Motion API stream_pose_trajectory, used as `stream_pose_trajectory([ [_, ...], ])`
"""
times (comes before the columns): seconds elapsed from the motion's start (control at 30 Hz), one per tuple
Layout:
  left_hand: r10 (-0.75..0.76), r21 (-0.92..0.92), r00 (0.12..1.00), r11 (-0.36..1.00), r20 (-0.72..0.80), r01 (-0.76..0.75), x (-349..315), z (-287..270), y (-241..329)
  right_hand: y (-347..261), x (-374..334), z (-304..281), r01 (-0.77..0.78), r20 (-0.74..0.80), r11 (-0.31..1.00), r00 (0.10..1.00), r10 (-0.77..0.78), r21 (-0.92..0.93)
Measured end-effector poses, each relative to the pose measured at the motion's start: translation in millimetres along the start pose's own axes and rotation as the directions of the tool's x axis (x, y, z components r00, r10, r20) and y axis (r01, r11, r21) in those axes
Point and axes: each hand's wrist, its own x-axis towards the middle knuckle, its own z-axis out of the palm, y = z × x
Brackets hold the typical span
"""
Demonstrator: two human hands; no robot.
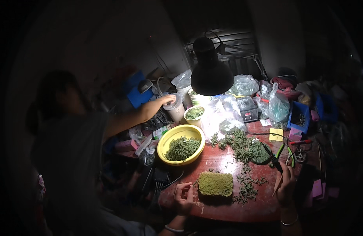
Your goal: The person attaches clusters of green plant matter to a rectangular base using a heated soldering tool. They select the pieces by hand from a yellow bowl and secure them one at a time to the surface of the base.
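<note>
Holding a slim stick (278, 184) pinched in our right hand (286, 181), we keep our left hand (184, 196) loosely curled, empty, beside the green sponge block (215, 184) on the near table (228, 210).

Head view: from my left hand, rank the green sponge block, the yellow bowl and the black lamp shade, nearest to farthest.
From the left hand:
1. Green sponge block, just to its right.
2. Yellow bowl, behind it, slightly left.
3. Black lamp shade, far back, overhead.

sponge (215, 184) between left hand (184, 198) and right hand (286, 184) | bowl (181, 144) behind-left (lamp (211, 74) above)
</note>
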Motion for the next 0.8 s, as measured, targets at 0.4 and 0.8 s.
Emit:
stream_pose_trajectory([
  [0.4,0.057,0.054,0.998,0.997,-0.007,-0.057,7.3,6.4,2.9,1.3,4.6,-2.3,-0.011,-0.022,0.999,1.000,0.010,-0.037],
  [0.8,-0.137,-0.241,0.978,0.966,-0.158,0.097,29.0,17.8,19.6,31.2,4.7,-14.9,-0.369,-0.280,0.917,0.906,0.317,-0.155],
])
